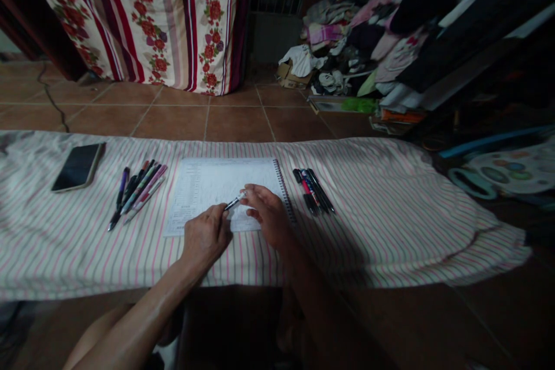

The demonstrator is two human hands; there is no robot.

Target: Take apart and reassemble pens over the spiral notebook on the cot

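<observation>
A spiral notebook (pixel 217 185) lies open on a low surface covered with a striped cloth (pixel 390 214). Both hands rest on its near edge. My left hand (pixel 206 238) is curled into a closed grip around one end of a pen (pixel 235 202). My right hand (pixel 269 214) pinches the pen's other end with its fingertips. The pen lies slanted between the two hands, just above the page.
A row of several pens (pixel 137 191) lies left of the notebook, and another small group of pens (pixel 313 189) to its right. A dark phone (pixel 78 166) rests at the far left. Beyond are tiled floor, a floral curtain (pixel 165 17) and a heap of clothes (pixel 368 34).
</observation>
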